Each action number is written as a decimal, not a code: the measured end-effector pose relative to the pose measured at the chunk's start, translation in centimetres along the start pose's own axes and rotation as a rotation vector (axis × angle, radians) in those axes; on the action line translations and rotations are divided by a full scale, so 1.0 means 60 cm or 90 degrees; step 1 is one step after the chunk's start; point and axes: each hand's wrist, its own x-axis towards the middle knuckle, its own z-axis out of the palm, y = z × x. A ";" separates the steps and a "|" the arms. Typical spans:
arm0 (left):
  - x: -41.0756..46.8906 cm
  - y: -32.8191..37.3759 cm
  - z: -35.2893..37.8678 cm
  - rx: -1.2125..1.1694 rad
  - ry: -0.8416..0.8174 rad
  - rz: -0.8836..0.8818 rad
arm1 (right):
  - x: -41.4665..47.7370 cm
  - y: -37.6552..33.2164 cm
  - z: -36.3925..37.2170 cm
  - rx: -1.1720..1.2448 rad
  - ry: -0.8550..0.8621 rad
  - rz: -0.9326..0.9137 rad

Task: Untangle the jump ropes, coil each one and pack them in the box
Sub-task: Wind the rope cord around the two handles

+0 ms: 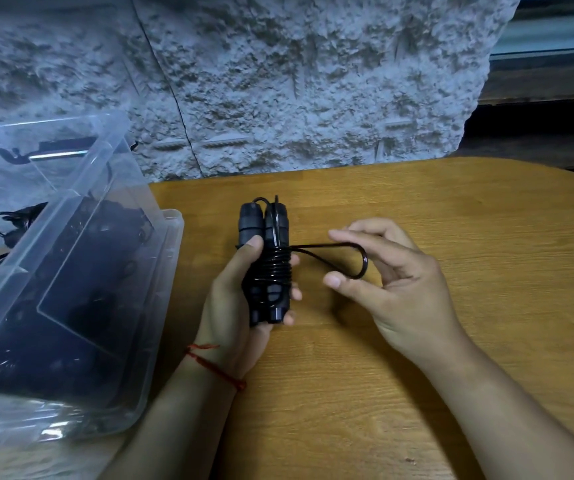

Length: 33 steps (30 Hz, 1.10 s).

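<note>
The left hand (233,306) grips the jump rope (273,268), thumb up on top. The right hand (392,282) is just beside it, curled round the rope's loop.

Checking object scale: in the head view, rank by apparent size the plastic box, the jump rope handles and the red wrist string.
1. plastic box, clearly largest
2. jump rope handles
3. red wrist string

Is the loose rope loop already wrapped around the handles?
No, the right hand holds the loop out beside the handles in the left hand.
</note>
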 end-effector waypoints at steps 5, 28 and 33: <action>0.002 -0.021 0.008 0.098 0.003 -0.030 | -0.010 -0.003 0.014 0.088 -0.028 0.012; -0.023 -0.024 0.019 -0.093 -0.210 -0.176 | -0.013 0.000 0.020 -0.194 -0.110 -0.002; -0.025 -0.029 0.025 -0.104 -0.198 -0.137 | -0.011 0.002 0.009 -0.197 -0.140 0.005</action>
